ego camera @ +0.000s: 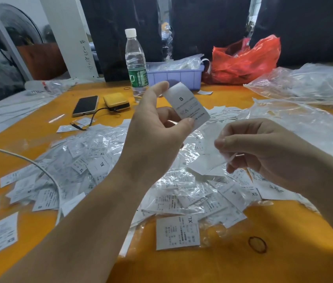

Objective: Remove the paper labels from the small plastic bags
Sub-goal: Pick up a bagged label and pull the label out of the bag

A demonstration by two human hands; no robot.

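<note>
Two hands (155, 127), one bottle (136, 64), one phone (85, 105), perhaps dozens of bagged labels (178, 231).

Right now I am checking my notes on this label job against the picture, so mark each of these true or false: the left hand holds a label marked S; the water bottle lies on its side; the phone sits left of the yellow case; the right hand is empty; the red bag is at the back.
1. The left hand holds a label marked S. True.
2. The water bottle lies on its side. False: it stands upright, cap on.
3. The phone sits left of the yellow case. True.
4. The right hand is empty. False: it pinches a clear plastic bag.
5. The red bag is at the back. True.
</note>
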